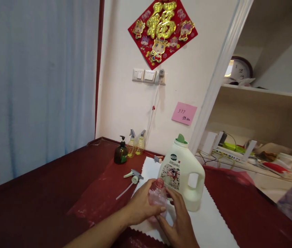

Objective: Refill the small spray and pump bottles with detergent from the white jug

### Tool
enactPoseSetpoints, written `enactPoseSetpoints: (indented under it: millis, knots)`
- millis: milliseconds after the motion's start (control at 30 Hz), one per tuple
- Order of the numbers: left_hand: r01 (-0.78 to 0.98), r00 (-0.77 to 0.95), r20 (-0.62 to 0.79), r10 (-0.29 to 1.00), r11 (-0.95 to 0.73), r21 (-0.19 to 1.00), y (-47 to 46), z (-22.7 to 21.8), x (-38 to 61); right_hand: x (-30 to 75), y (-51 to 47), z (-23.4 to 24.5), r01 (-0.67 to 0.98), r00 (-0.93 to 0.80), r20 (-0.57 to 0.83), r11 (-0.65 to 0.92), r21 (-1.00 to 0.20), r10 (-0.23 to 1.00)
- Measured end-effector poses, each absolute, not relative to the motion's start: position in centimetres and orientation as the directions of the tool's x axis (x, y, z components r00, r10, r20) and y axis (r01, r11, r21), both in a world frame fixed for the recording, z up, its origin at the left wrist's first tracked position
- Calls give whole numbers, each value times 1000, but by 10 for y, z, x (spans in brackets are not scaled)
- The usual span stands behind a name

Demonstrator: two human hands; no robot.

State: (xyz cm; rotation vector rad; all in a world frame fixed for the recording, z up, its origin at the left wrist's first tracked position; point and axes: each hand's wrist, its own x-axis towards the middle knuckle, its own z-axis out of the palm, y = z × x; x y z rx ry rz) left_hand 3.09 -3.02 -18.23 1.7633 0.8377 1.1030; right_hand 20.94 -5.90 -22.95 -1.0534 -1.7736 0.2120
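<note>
A small clear pink bottle (157,195) with its neck uncapped stands on a white cloth (208,220). My left hand (141,205) wraps round its left side and grips it. My right hand (179,220) rests on its right side with the fingers laid against it. Just behind the bottle stands a large cream detergent jug (184,172) with its green cap flipped up. A loose spray trigger head with a long tube (132,177) lies on the red tabletop to the left of the cloth.
A dark pump bottle (121,152) and two small yellow spray bottles (135,144) stand at the back by the wall. The red table (45,193) stretches left. Cluttered shelves (251,155) with cables lie to the right; a curtain hangs at left.
</note>
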Motion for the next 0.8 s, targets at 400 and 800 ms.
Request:
enactPoseSetpoints:
  millis: [400,800]
  knots:
    - [250,343,284,895,-379,891,-32,-183,30,295,-14,-141,543,490,619,340,-768,614]
    - [306,344,286,895,-394,866,-35,-176,30,292,10,-136,257,413,359,272,-928,837]
